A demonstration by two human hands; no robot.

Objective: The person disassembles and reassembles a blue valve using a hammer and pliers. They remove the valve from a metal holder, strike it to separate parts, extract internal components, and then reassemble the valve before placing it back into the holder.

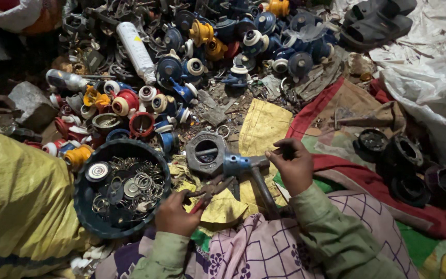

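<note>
Cluttered cloth floor: left hand (175, 213) fingers wrapped around red-handled pliers (208, 192), right hand (293, 164) pinching blue metal valve fitting (239, 165); steady it firmly just beyond the fingertips.

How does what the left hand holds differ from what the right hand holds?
The left hand grips red-handled pliers, small and slim, jaws pointing toward the workpiece. The right hand steadies a blue metal fitting with a grey ring end, bulkier, lying across the lap. The pliers are a tool; the fitting is the part worked on. Both look worn.
</note>
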